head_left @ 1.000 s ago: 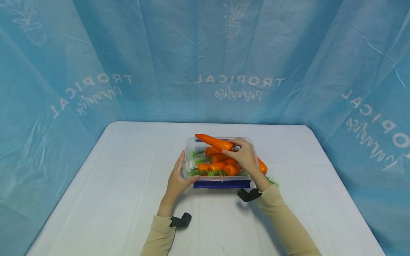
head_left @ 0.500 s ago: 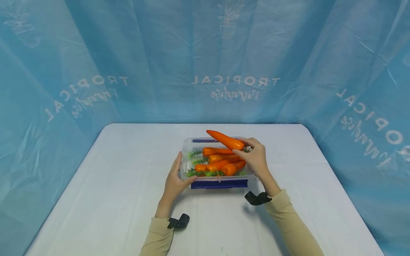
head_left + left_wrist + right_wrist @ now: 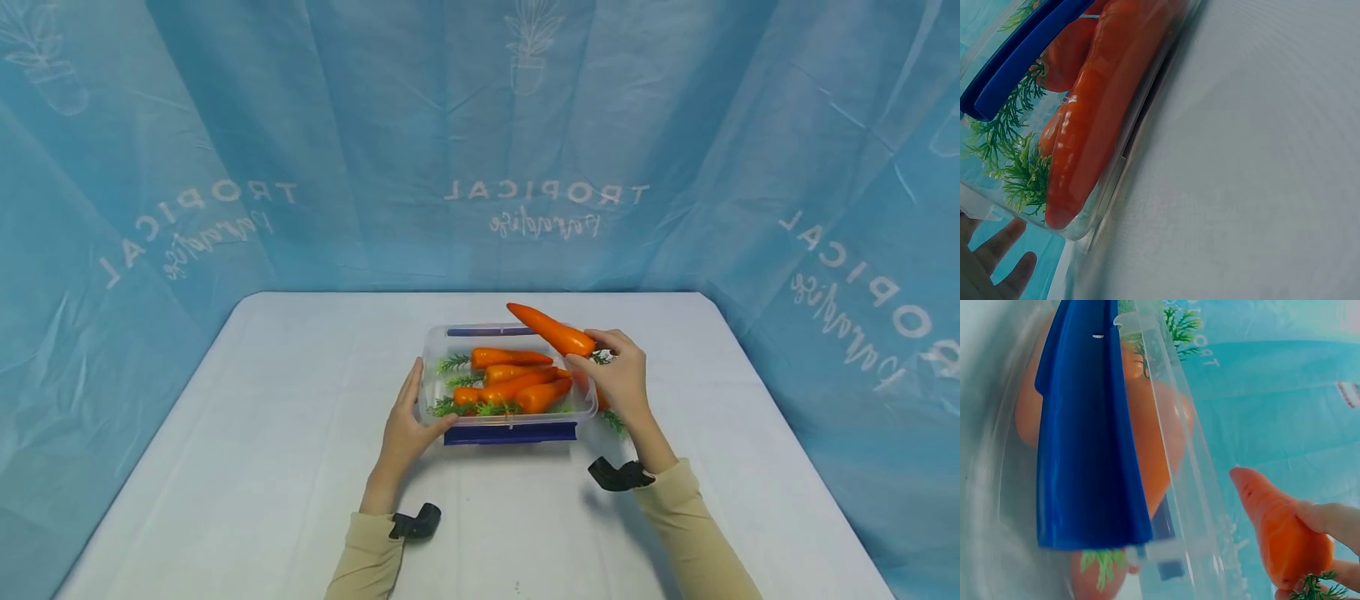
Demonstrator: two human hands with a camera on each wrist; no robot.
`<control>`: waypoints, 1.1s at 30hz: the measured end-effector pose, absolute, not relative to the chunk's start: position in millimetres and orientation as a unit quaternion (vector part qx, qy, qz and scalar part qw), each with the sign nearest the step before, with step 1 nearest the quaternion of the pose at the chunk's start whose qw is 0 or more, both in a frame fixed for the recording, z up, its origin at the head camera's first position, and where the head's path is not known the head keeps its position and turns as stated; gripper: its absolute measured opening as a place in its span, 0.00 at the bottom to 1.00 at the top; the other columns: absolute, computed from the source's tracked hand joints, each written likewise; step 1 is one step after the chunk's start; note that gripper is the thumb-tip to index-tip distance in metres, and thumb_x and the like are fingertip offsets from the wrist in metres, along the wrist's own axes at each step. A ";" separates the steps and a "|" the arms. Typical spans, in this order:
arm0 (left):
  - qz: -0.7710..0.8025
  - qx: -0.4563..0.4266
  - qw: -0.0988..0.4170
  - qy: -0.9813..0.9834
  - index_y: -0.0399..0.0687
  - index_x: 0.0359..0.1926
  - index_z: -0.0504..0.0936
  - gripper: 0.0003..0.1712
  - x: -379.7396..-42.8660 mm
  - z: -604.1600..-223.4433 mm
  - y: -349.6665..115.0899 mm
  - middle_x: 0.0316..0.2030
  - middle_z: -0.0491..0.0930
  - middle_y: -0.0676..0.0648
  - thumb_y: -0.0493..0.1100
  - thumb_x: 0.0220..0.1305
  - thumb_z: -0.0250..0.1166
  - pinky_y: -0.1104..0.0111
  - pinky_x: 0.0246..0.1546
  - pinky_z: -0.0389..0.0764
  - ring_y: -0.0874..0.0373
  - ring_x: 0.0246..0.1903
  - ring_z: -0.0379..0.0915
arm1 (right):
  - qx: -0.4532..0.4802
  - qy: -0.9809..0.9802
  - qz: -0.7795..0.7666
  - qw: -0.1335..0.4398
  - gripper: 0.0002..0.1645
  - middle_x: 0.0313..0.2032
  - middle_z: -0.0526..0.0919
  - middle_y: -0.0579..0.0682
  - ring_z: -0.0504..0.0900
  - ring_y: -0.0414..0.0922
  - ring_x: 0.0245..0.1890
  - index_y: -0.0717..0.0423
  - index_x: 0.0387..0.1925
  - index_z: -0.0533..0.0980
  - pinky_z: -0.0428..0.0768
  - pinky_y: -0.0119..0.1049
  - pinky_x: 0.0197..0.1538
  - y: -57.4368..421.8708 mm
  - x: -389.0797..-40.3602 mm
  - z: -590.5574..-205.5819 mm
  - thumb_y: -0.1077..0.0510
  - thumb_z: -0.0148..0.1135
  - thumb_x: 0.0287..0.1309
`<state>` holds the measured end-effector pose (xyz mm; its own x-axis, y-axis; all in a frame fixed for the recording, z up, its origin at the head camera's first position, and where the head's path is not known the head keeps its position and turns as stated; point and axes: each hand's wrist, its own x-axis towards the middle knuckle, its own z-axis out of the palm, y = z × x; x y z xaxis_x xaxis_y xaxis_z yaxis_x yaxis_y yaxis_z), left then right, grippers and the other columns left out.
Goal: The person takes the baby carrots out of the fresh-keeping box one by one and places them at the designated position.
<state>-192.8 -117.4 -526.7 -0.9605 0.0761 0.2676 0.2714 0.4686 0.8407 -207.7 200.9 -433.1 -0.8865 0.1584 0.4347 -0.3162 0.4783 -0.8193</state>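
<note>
A clear plastic food container (image 3: 431, 346) with blue clip latches (image 3: 510, 433) stands on the table, lidless. Several orange carrots (image 3: 513, 357) with feathery green tops lie inside it. Against its left side rests my left hand (image 3: 402, 435), fingers extended along the wall and thumb at the front corner; its fingers (image 3: 1000, 247) show past the container's end in the left wrist view. Above the container's back right corner, my right hand (image 3: 621, 371) pinches another carrot (image 3: 553, 330) by its thick, leafy end. The tip points up and left.
Beyond the container's right side, partly hidden by my right hand and wrist, lies one more carrot with green leaves (image 3: 615, 423). A white cloth covers the table (image 3: 300, 467). Blue printed curtains (image 3: 420, 150) hang around the back and sides.
My right hand has moved to the right with the carrot, from over the middle of the container to its right end. The left hand keeps its place on the container.
</note>
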 end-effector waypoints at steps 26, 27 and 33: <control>-0.502 -0.103 0.102 -0.853 0.59 0.75 0.45 0.59 -191.1 -525.9 -117.2 0.75 0.49 0.47 0.54 0.49 0.72 0.43 0.65 0.64 0.43 0.71 0.54 | -0.049 -0.824 0.490 0.280 0.24 0.39 0.82 0.60 0.73 0.40 0.36 0.64 0.45 0.81 0.70 0.16 0.33 245.5 -200.9 -451.8 0.58 0.76 0.44; -0.504 -0.104 0.102 -0.851 0.58 0.75 0.46 0.59 -191.2 -525.5 -117.1 0.75 0.49 0.47 0.54 0.49 0.72 0.43 0.65 0.64 0.43 0.71 0.54 | -0.049 -0.823 0.490 0.282 0.24 0.39 0.82 0.60 0.73 0.40 0.36 0.65 0.45 0.81 0.69 0.17 0.33 246.6 -201.1 -452.8 0.58 0.76 0.44; -0.509 -0.109 0.103 -0.848 0.58 0.75 0.46 0.59 -191.6 -524.8 -116.4 0.75 0.48 0.48 0.54 0.49 0.72 0.42 0.64 0.64 0.43 0.71 0.53 | -0.067 -0.827 0.486 0.274 0.25 0.40 0.82 0.60 0.72 0.39 0.36 0.65 0.46 0.80 0.69 0.20 0.38 253.4 -201.2 -459.9 0.58 0.75 0.45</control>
